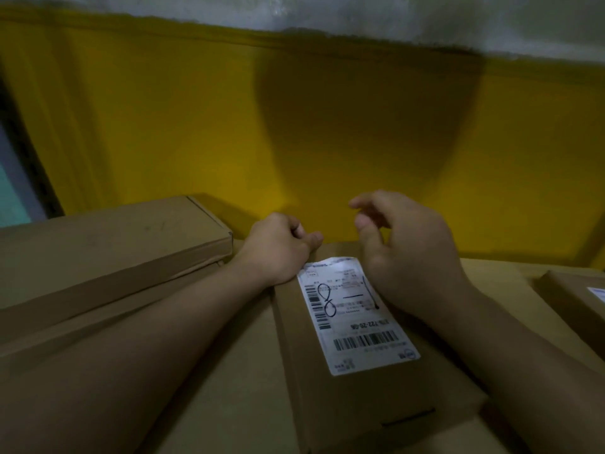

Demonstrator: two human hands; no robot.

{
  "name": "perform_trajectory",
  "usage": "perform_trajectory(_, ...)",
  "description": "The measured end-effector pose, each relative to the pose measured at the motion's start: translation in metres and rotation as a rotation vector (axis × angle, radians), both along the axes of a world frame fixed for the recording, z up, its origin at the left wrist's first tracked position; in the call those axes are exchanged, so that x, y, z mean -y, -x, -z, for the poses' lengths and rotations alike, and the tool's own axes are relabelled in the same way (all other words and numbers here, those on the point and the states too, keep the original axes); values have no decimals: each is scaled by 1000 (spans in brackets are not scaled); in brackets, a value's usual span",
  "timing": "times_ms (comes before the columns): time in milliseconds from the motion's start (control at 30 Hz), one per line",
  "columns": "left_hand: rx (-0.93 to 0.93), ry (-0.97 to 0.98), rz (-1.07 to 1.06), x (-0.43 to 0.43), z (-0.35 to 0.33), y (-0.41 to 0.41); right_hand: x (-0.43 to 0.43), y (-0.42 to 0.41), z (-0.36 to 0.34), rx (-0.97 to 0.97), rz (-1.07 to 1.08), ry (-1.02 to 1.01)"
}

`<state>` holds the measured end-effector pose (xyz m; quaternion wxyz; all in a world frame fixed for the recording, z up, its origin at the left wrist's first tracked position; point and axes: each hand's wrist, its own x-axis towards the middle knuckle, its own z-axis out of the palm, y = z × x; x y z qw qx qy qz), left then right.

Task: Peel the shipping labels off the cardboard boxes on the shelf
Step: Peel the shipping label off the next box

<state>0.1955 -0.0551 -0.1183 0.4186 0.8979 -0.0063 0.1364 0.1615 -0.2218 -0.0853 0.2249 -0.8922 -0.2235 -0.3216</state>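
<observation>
While my left hand [278, 249] curls its fingers over the far left corner of the narrow box [370, 398] and grips it, my right hand [406, 257] hangs just above the box's far right side. Its fingers are loosely bent, thumb and forefinger apart, holding nothing. Between the two hands lies the shipping label [355, 317], white and stuck along the top of the box, with barcodes and handwritten marks in black pen. Its far left corner sits just beside my left wrist, and my right hand hides part of its right edge. The narrow box rests on a wider carton [222, 398]. A long flat box [104, 247] lies to the left, and another box [576, 296] showing a corner of white label sits at the right edge. Behind them rises a yellow wall [196, 126], with a white band [425, 18] above it.
</observation>
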Motion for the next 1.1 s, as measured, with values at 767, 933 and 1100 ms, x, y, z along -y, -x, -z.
perform_trajectory(767, 25, 50, -5, -2, 0, -3, -14, 7, 12, 95, 30, 340)
perform_trajectory(933, -10, 77, 6, -4, -1, -3, -13, 2, 16, 193, 33, 336)
perform_trajectory(1100, -20, 105, 13, -3, -1, -3, -12, 3, 15, 196, -7, 321)
